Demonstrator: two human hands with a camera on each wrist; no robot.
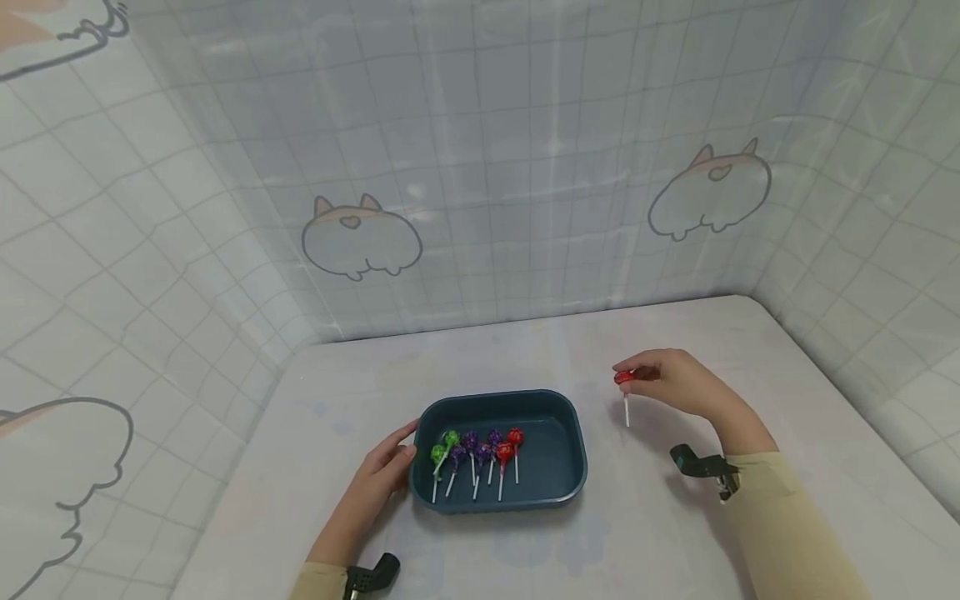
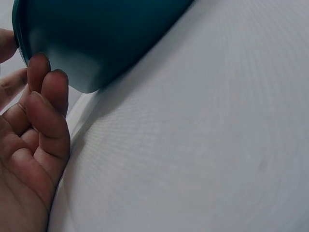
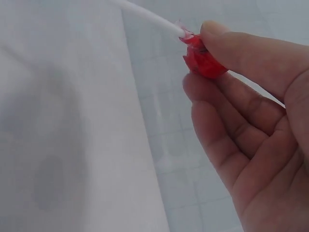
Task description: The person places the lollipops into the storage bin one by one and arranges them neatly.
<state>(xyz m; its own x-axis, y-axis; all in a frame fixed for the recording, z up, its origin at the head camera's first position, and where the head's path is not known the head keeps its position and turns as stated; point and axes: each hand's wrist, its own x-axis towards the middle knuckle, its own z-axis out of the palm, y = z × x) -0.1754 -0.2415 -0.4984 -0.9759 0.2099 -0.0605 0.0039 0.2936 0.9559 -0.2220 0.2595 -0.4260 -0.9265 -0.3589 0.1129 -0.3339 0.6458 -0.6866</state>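
Note:
A dark teal tray [image 1: 543,492] sits on the white surface, with several wrapped lollipops lying in its left and middle part. Green lollipops [image 1: 438,454] are leftmost, purple ones [image 1: 470,442] come between, and red ones [image 1: 505,452] lie toward the middle. My left hand [image 1: 386,467] rests against the tray's left side, thumb and fingertips at the rim; its loosely bent fingers [image 2: 55,92] show beside the outer wall. To the right of the tray, my right hand [image 1: 670,382] pinches a red lollipop [image 3: 205,60] by its wrapped head, the white stick pointing down in the head view.
White sheeting with a grid and cartoon animal drawings [image 1: 363,240] stands behind the surface and on both sides. Small dark devices are strapped at the left wrist [image 1: 372,575] and the right wrist [image 1: 701,462].

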